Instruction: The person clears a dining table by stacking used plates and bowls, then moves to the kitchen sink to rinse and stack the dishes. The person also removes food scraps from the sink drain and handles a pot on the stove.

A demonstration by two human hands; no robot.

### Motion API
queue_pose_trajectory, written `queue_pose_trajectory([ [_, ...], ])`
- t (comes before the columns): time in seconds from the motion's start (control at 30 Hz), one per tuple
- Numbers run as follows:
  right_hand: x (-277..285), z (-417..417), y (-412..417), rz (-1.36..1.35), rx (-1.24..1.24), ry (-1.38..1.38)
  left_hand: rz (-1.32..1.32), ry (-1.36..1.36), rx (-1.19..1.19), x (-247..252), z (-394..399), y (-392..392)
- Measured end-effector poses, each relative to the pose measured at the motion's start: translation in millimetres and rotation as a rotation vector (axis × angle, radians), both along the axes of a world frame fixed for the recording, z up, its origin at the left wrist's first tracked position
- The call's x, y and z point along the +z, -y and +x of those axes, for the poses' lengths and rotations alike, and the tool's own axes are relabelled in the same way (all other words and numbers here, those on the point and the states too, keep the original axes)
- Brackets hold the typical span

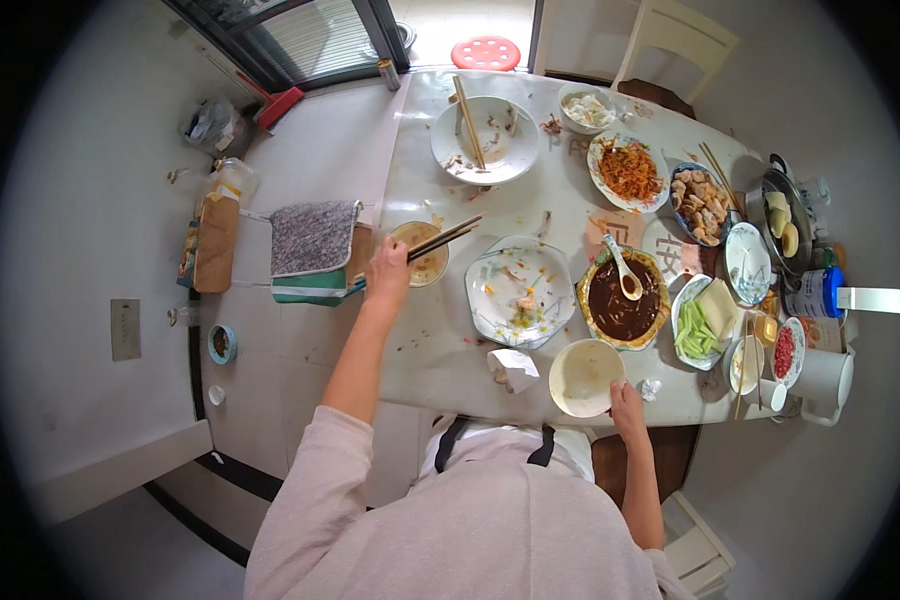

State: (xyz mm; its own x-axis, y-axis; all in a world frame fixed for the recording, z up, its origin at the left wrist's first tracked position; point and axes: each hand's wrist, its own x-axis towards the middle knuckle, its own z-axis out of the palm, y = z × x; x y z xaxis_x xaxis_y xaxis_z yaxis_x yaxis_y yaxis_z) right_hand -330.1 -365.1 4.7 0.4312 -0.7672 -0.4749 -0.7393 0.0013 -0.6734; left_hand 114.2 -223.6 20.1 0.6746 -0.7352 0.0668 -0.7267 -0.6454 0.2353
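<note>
My left hand (388, 277) is closed around several chopsticks (444, 238), some pale wood and some dark, at the table's left edge. Below their tips sits a round bowl (433, 268) with residue inside; whether my fingers also touch its rim I cannot tell. At the front edge, my right hand (628, 411) grips a cream-coloured bowl (583, 375) by its right rim. Its inside shows a few stains. Between my hands lie a floral plate (487, 300) with food scraps and a crumpled white tissue (516, 367).
A large white bowl (514, 161) with chopsticks and scraps stands at the far left of the table. To the right are a dark sauce dish (615, 307), shredded carrots (628, 174), a cucumber plate (696, 328) and a metal pot (799, 259). A cloth-draped chair (315, 232) stands left.
</note>
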Motion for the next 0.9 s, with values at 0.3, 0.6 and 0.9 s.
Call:
queue_pose_trajectory([
  [0.3, 60, 120, 63, 0.203, -0.058, 0.34, -0.261, 0.065, 0.027, 47, -19, 2],
  [0.6, -22, 197, 186, -0.075, -0.048, 0.123, -0.605, -0.423, 0.065, 56, -41, 47],
  [0.9, -53, 216, 229, -0.388, 0.33, -0.091, -0.939, -1.476, 0.508, 46, -65, 92],
])
